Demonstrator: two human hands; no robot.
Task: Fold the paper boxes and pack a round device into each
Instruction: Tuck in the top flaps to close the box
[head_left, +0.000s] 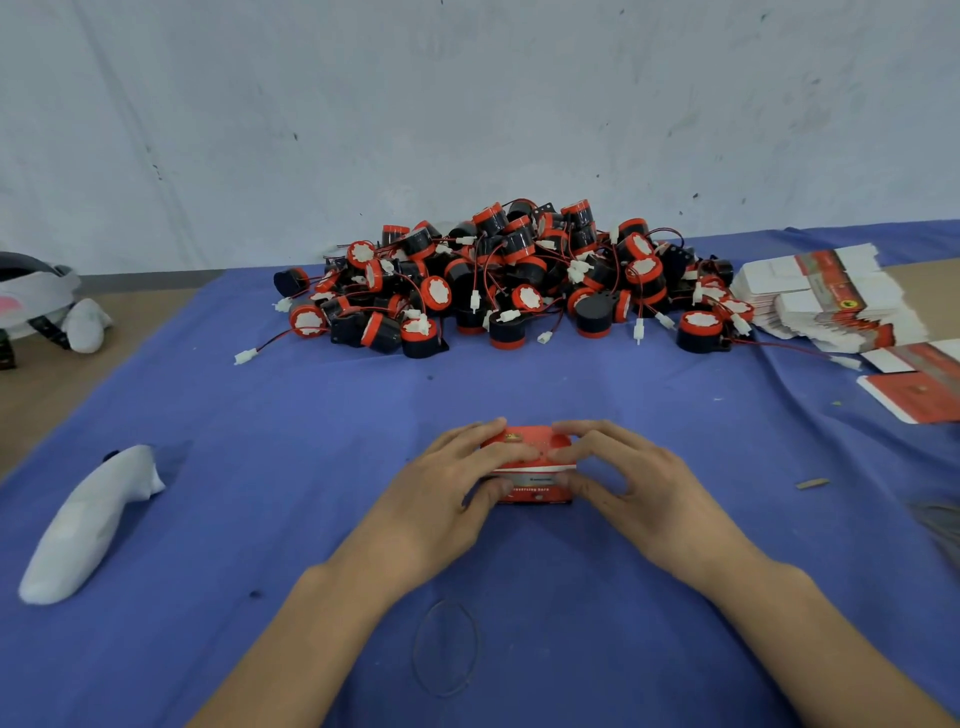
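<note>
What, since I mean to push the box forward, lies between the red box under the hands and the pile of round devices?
Only bare blue cloth lies between the red box and the pile of round devices, as the head view shows.

Blue-clothed table (311, 415); device pile (493, 275); flat box stacks (831, 296); red box (530, 441); white wrapped object (88, 525)

One head-worn wide-angle view. Looks forward and down from the near edge of the table (519, 384) toward far edge and wall (467, 104). Close over left hand (441, 499), right hand (639, 488); paper box (530, 441) centred.
</note>
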